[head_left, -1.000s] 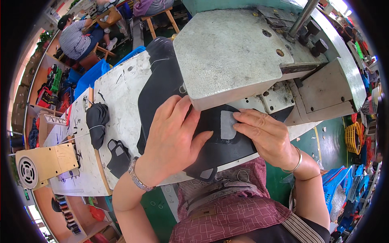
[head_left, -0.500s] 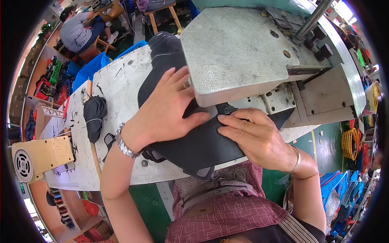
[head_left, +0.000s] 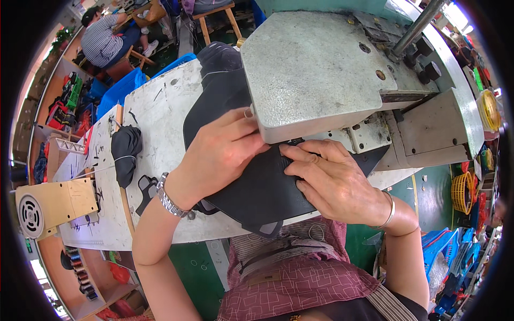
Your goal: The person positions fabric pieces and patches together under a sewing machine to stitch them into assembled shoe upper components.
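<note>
Black piece (head_left: 259,192), flat and matte, is laid on the white surface (head_left: 163,115), partly covered by the machine head (head_left: 316,69). Piece is pressed by the right hand (head_left: 334,179), half open. Left hand (head_left: 219,155) is curled by the head; its hold can't be told. Left thumb, spread earlier, is now tucked in. Brown apron tag (head_left: 265,278): writing can't be read.

I log both hands near each other, backs toward my view | left hand (head_left: 219,152): fingers bent inward, tips partly hidden from me | right hand (head_left: 337,179): fingers angled leftward, thumb below them | left arm (head_left: 152,235) and right arm (head_left: 405,246): bare, I note elbows bent, forearms converging.
</note>
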